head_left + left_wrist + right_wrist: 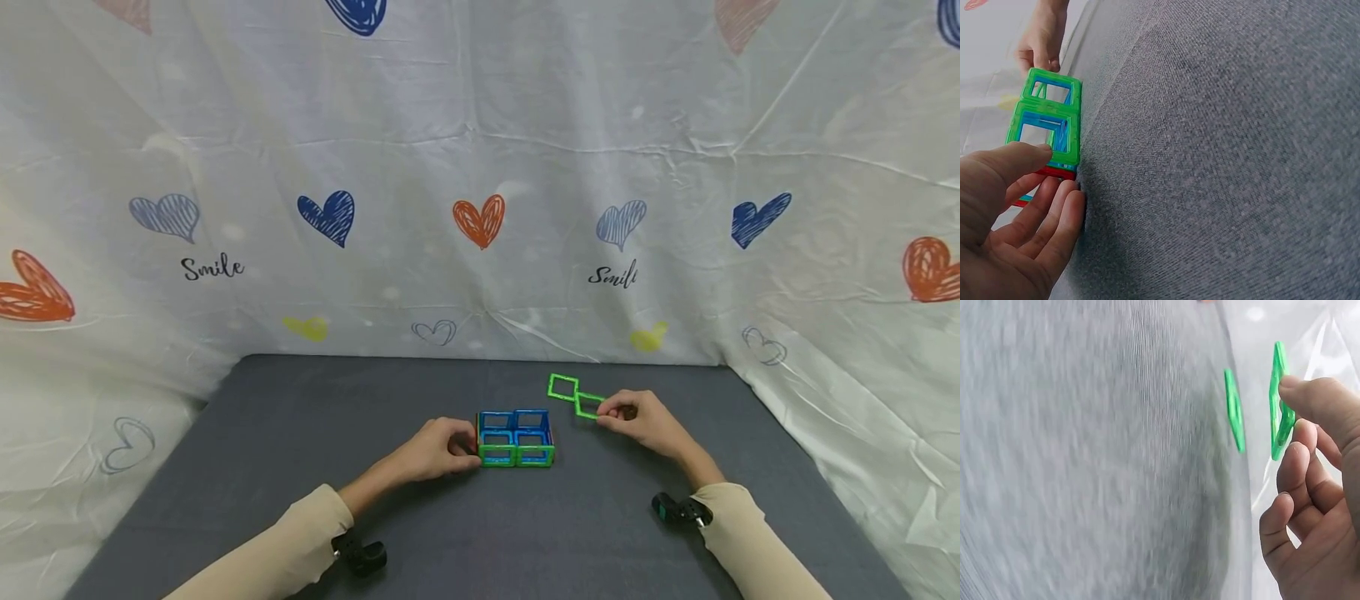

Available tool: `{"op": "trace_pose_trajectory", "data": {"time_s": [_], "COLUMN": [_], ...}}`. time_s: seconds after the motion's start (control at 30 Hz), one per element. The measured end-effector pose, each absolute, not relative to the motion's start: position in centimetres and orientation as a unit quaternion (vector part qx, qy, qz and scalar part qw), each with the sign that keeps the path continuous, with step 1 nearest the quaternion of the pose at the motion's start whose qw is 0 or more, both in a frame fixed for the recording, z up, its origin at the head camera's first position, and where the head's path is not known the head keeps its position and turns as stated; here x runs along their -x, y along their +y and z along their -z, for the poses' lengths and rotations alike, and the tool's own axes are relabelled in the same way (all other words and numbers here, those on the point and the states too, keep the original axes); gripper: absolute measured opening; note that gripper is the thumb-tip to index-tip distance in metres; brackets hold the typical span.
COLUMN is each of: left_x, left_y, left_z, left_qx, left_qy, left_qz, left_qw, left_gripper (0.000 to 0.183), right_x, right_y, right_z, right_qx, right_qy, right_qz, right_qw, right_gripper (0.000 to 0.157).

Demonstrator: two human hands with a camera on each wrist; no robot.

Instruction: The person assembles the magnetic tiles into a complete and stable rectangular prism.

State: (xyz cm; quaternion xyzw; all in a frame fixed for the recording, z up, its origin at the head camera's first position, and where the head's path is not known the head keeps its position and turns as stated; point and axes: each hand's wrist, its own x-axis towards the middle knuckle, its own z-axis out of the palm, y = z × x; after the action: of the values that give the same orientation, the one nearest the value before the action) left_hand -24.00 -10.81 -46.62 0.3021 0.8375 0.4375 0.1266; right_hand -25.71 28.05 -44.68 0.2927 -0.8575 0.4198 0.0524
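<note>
A low box of magnetic tiles (516, 456), two squares wide, stands on the table, with green square frames in front and blue ones behind and inside. A red tile (1059, 172) shows on its left end. My left hand (435, 450) holds the box at that end, thumb over the green front and fingers against the side. To the right of the box, my right hand (641, 419) pinches a green square tile (1274, 406) between thumb and fingers, tilted above the table. Just beyond it lies another green square tile (1234, 412).
The dark grey table (300, 425) ends at the back against a pale hanging cloth (540, 183) printed with hearts and lettering. A black wrist mount (358, 556) sits at the left cuff, and another black mount (678, 509) at the right cuff.
</note>
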Motion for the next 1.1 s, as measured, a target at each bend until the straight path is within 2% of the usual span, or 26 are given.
{"op": "trace_pose_trajectory", "data": {"time_s": [0.3,0.87,1.1], "left_x": [24.0,24.0,24.1], "left_y": [-10.8,-10.7,-10.7], "left_z": [46.6,46.7,46.8], "left_qx": [-0.303,-0.303,-0.298], "left_qy": [0.840,0.838,0.839], "left_qz": [-0.432,-0.437,-0.438], "left_qw": [0.123,0.124,0.126], "left_gripper": [0.008,0.007,0.007], "right_x": [26.2,24.7,24.1], "right_y": [27.2,24.5,23.1], "right_z": [46.3,44.4,43.7], "right_qx": [-0.301,-0.328,-0.326], "right_qy": [-0.842,-0.832,-0.835], "right_qz": [-0.444,-0.446,-0.442], "right_qw": [0.050,0.048,0.029], "right_gripper": [0.008,0.006,0.006]}}
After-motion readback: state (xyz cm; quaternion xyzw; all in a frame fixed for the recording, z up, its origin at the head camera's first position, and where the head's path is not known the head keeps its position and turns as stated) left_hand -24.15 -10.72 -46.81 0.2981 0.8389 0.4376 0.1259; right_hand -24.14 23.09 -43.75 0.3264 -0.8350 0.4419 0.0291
